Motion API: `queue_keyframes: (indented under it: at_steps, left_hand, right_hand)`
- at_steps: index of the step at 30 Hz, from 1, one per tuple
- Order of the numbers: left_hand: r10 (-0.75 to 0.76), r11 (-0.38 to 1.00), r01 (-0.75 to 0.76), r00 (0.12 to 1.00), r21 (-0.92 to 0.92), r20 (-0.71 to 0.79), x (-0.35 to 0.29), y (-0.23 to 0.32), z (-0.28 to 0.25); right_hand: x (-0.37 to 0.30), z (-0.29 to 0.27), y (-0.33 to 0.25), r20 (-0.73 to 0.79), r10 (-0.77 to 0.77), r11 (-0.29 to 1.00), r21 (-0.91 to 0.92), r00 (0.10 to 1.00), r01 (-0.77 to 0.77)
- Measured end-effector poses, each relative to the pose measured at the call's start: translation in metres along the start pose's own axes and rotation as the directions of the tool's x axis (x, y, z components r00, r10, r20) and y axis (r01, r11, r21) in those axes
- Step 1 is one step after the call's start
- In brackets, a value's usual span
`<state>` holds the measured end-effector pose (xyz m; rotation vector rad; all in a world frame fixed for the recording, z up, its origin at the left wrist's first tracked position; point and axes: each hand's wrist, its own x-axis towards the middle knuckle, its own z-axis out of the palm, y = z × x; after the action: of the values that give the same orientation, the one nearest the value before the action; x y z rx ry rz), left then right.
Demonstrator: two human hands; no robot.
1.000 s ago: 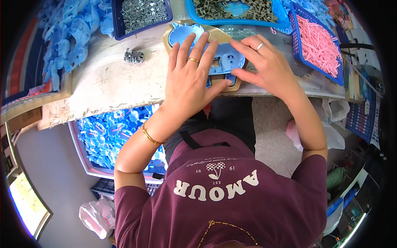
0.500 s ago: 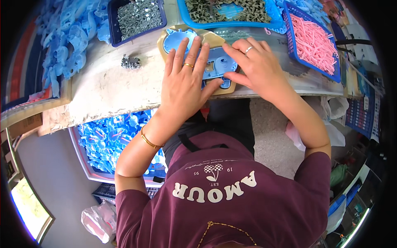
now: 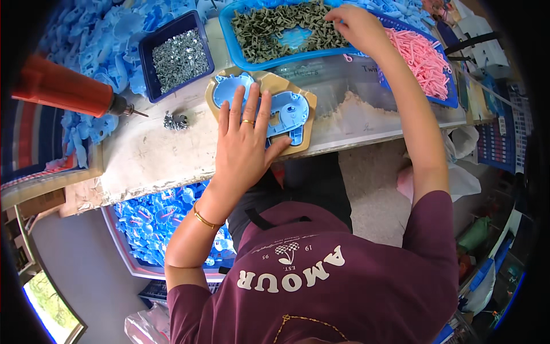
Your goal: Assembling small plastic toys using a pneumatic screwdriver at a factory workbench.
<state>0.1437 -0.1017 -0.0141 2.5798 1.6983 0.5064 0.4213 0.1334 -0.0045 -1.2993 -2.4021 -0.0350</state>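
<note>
My left hand [image 3: 242,137] lies flat with fingers spread over a blue plastic shell piece [image 3: 295,112]. That piece sits in a tan holding block [image 3: 275,83], and a round blue part [image 3: 230,88] shows beyond my fingertips. My palm and fingers hide some of the shell. Up and to the right, my right hand [image 3: 361,30] reaches over the edge of a light blue tray [image 3: 228,35] of small olive-brown plastic parts [image 3: 260,43]. Its fingers are bent and apart, with nothing visible between them.
A red power screwdriver [image 3: 69,89] hangs at the left, its bit near a small screw cluster [image 3: 175,120]. Behind stands a navy bin [image 3: 146,71] of screws. Pink plastic pieces [image 3: 421,63] fill a basket at the right. Blue shells [image 3: 154,229] fill a crate under the table.
My right hand has left the shell and moved up and right to the tray. My left hand stays on the shell. The red power screwdriver has come into view at the left.
</note>
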Motion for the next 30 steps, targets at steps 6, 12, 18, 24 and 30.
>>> queue_keyframes:
  at_steps: [6, 12, 18, 24, 30]
  left_hand:
    - [0.001, 1.000, -0.001, 1.000, 0.002, 0.015, 0.001, -0.002, -0.003]
    - [0.040, 0.991, -0.048, 0.997, -0.127, -0.064, 0.012, -0.009, -0.016]
    - [-0.283, 0.477, 0.127, 0.959, -0.870, -0.015, 0.047, 0.007, -0.020]
    - [-0.403, -0.209, 0.186, 0.878, -0.960, 0.258, 0.054, 0.024, -0.015]
    - [-0.461, -0.117, 0.262, 0.840, -0.958, 0.286, 0.037, 0.013, -0.023]
  right_hand:
    - [0.014, 0.026, 0.017, -0.353, -0.403, 0.813, 0.287, 0.845, 0.507]
    - [0.001, 0.003, 0.017, 0.153, 0.069, 0.753, 0.641, 0.986, -0.152]
    - [-0.045, -0.032, -0.096, -0.133, 0.047, 0.563, 0.822, 0.990, 0.083]
    - [-0.083, -0.036, -0.142, -0.352, -0.097, 0.787, 0.545, 0.931, 0.288]
    - [-0.077, -0.057, -0.034, -0.053, 0.378, 0.821, 0.482, 0.924, -0.308]
